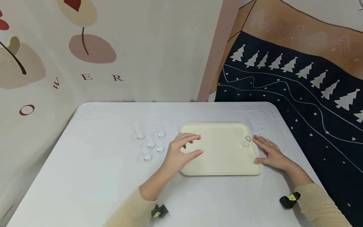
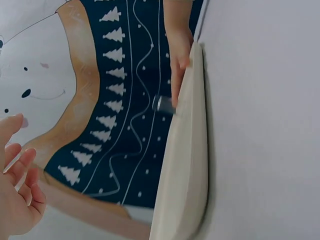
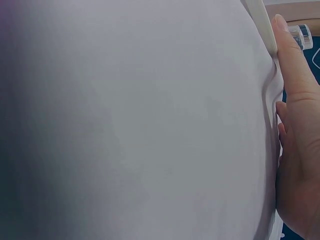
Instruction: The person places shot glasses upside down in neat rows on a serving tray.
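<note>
A small clear glass (image 1: 244,143) stands near the right end of the cream tray (image 1: 216,167). It shows side-on in the left wrist view as a clear glass (image 2: 166,104) at the tray's far end. My right hand (image 1: 273,156) rests at the tray's right edge, its fingers straight and its thumb at the rim; the glass is just beyond that thumb in the right wrist view. Over the tray's left part hovers my left hand (image 1: 180,151), thumb and fingers spread apart with nothing between them. Several clear glasses (image 1: 151,144) stand on the table left of this hand.
A white cloth covers the table (image 1: 85,176). Behind it hangs a pale printed curtain (image 1: 158,63), and on the right a dark blue cloth (image 1: 312,104) with white trees. Black wrist cameras (image 1: 289,200) sit at both sleeves.
</note>
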`<state>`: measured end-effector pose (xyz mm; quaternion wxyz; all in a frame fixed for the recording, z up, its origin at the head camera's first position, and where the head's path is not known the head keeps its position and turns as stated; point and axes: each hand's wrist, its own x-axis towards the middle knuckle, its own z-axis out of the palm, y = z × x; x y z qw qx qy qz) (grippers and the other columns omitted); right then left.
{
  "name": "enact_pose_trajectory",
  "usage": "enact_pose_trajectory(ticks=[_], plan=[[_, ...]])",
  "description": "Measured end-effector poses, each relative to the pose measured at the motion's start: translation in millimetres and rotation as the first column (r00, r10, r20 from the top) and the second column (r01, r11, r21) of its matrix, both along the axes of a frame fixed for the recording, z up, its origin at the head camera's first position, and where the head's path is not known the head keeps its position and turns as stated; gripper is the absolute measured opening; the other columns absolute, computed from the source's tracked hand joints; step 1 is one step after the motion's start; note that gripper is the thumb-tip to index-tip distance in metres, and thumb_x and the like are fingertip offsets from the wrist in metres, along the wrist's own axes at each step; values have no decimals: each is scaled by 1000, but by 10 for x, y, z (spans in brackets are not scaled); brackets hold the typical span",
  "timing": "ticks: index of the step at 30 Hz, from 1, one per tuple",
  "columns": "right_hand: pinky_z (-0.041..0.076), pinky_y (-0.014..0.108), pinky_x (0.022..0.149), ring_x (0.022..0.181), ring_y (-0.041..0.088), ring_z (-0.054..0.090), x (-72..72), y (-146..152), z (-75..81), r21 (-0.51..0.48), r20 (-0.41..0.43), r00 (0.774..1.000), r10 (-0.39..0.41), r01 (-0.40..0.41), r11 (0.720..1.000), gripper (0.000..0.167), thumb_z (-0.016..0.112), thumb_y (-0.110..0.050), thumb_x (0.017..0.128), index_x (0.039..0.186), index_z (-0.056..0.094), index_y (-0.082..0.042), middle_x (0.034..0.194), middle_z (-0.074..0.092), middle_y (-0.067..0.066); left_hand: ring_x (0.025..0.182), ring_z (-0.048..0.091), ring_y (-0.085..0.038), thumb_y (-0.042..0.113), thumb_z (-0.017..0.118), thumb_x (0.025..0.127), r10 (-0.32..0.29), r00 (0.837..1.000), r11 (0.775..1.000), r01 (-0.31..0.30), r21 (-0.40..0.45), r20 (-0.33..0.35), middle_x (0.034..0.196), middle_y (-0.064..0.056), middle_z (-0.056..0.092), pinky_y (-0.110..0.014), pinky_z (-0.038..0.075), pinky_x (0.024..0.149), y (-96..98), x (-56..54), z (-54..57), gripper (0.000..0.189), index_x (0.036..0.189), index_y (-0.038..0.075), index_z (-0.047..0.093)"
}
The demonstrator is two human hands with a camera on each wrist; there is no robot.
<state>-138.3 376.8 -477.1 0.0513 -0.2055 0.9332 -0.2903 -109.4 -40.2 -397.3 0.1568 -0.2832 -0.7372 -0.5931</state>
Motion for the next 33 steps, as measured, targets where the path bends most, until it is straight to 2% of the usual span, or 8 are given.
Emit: enact_pose_trajectory(ticks=[4,7,12,14,18,25,29,33], plan=[[2,63,106,139,44,12,-1,1,-8,-7,5,1000,-1,1,1000,91,79,-34,75,149,33,-9,152,23,24,89,55,-16,6,84,71,58,998,998,-58,-30,-1,109,1,67,-30,42,68,-284,108,2,43,112,7,70],[2,63,106,139,44,12,-10,-2,-25,-5,8,1000,-1,1,1000,90,79,-34,76,149,32,-10,152,23,23,87,55,-16,1,85,68,117,993,992,-118,-53,-21,107,-5,68,-27,41,68,-499,180,5,44,109,3,70],[3,63,106,139,44,12,-17,4,-42,-3,8,1000,1,-1,1000,90,79,-34,76,149,32,-10,152,23,23,84,54,-18,-13,83,61,233,969,968,-240,-74,-86,101,-17,67,-19,38,68,-813,327,142,47,104,-6,68],[2,63,105,139,45,12,-15,2,-35,-5,7,1000,3,-3,1000,90,79,-34,76,149,32,-10,152,23,24,85,53,-18,-14,83,60,276,956,955,-284,-89,-98,102,-16,67,-18,37,69,-964,346,101,49,106,-5,68],[3,63,105,138,46,13,-9,9,-25,-7,-1,1000,3,-3,1000,90,79,-34,76,149,33,-9,151,23,25,89,52,-17,-9,84,63,343,938,928,-347,-133,-49,108,-9,67,-21,37,72,-1288,300,-149,55,114,1,67],[3,64,104,138,46,13,-3,16,-31,-3,-8,1000,10,-10,1000,89,79,-33,76,148,33,-8,151,24,25,90,53,-21,-4,84,68,360,932,916,-348,-198,29,111,-8,65,-24,35,72,-1639,270,-443,55,119,5,65],[3,64,105,138,45,13,-2,15,-27,-3,-5,1000,8,-8,1000,90,79,-34,76,148,33,-9,151,24,25,94,52,-21,5,83,73,345,928,918,-302,-258,139,115,-5,64,-27,34,75,-1733,241,-533,53,122,6,63],[3,64,105,138,46,13,1,15,-23,-3,0,1000,6,-6,1000,90,79,-34,76,148,33,-8,152,23,25,98,50,-22,15,82,76,321,909,922,-234,-309,267,118,-2,63,-30,34,79,-1792,209,-592,54,125,7,61]])
